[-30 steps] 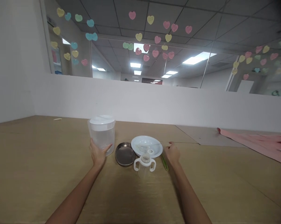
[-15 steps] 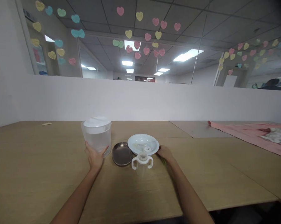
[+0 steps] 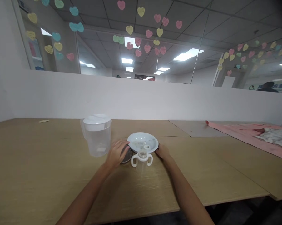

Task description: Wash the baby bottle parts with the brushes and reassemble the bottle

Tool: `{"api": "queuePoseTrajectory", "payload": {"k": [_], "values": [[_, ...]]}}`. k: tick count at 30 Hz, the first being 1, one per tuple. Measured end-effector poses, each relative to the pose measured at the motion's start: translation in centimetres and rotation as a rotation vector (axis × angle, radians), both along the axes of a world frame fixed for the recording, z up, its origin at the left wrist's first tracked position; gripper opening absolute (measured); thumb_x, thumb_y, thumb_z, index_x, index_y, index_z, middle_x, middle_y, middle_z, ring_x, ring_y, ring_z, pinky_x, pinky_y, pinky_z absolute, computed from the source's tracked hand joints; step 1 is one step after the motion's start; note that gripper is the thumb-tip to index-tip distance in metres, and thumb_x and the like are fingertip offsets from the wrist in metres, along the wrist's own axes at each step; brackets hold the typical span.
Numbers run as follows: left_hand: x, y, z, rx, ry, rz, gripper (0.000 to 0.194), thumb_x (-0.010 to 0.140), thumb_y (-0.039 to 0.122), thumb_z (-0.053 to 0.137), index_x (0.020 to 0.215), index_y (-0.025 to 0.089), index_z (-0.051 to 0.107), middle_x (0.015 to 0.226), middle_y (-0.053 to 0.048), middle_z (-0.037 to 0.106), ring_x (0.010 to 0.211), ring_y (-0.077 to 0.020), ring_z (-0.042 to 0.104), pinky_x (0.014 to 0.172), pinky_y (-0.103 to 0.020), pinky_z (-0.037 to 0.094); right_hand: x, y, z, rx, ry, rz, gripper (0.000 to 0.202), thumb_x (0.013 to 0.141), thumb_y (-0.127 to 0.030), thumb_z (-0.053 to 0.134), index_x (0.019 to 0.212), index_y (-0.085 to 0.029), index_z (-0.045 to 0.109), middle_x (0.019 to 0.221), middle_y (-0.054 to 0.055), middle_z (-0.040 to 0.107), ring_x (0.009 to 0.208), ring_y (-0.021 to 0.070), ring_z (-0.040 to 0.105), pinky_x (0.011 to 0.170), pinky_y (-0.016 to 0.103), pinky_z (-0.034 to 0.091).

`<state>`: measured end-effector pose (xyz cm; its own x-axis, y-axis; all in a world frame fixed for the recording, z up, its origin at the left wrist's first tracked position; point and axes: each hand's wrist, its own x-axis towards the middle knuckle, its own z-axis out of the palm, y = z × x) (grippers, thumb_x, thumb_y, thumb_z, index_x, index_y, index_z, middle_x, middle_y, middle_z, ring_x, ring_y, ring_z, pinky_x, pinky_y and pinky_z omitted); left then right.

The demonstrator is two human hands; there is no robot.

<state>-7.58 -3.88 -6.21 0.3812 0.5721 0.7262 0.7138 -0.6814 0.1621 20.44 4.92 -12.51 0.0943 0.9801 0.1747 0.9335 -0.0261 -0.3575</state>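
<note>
My left hand [image 3: 117,153] reaches over the round, dark metal dish [image 3: 127,156] with its fingers stretched out, covering much of it. I cannot tell whether it touches the dish. My right hand [image 3: 163,151] is closed beside the right rim of a white bowl [image 3: 142,135]; a small dark bit shows at its fingertips, but what it grips is hidden. Small clear and white parts, one a white ring [image 3: 146,147], lie in the bowl. Just in front stands a clear baby bottle [image 3: 142,159] without a cap, with two white handles.
Left of my left hand stands a clear pitcher [image 3: 98,140] with a white lid. A pale flat piece [image 3: 43,121] lies far left. On the right, a pink cloth [image 3: 234,129] bears a patterned fabric [image 3: 275,137]. The table's front edge runs below my right forearm.
My left hand has left the pitcher and moved right, over the metal dish. The green thing seen under my right hand is now out of sight. The view has shifted slightly.
</note>
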Motion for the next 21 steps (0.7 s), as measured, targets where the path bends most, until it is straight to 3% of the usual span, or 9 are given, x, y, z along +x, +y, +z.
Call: {"api": "queuePoseTrajectory", "payload": {"k": [5,9,15,21], "values": [[3.7,2.9,1.6,-0.365,0.019,-0.085,0.038,0.09,0.034,0.034,0.112,0.017,0.06,0.112,-0.009,0.064,0.102,-0.0224,0.056,0.089,-0.032,0.039,-0.1,-0.1,0.1,0.008,0.033,-0.075,0.03,0.083,-0.027,0.046,0.104,-0.016,0.063,0.104,0.014,0.066,0.096,0.0224,0.061,0.072,0.026,0.041],[6.7,5.3,2.2,-0.641,0.149,-0.154,0.031,0.081,0.035,0.047,0.099,0.019,0.067,0.106,-0.008,0.067,0.096,-0.0244,0.059,0.083,-0.03,0.041,0.1,0.2,0.2,0.013,0.102,-0.194,0.034,0.086,-0.036,0.043,0.098,-0.014,0.064,0.099,0.016,0.067,0.09,0.0226,0.063,0.068,0.026,0.042],[7.6,6.2,1.6,-0.696,0.178,-0.216,0.027,0.077,0.037,0.05,0.09,0.023,0.07,0.104,-0.003,0.068,0.094,-0.0229,0.059,0.08,-0.027,0.04,0.3,0.6,0.5,0.083,0.236,-0.347,0.03,0.088,-0.033,0.041,0.103,-0.017,0.061,0.095,0.011,0.067,0.088,0.0198,0.063,0.069,0.025,0.041],[7.2,6.2,1.1,-0.736,0.103,-0.226,0.026,0.075,0.039,0.05,0.073,0.019,0.067,0.084,-0.003,0.069,0.08,-0.0211,0.059,0.071,-0.026,0.04,1.3,-0.1,1.4,0.196,0.326,-0.469,0.033,0.089,-0.026,0.034,0.114,-0.018,0.054,0.096,0.011,0.066,0.087,0.0198,0.062,0.067,0.026,0.04]]}}
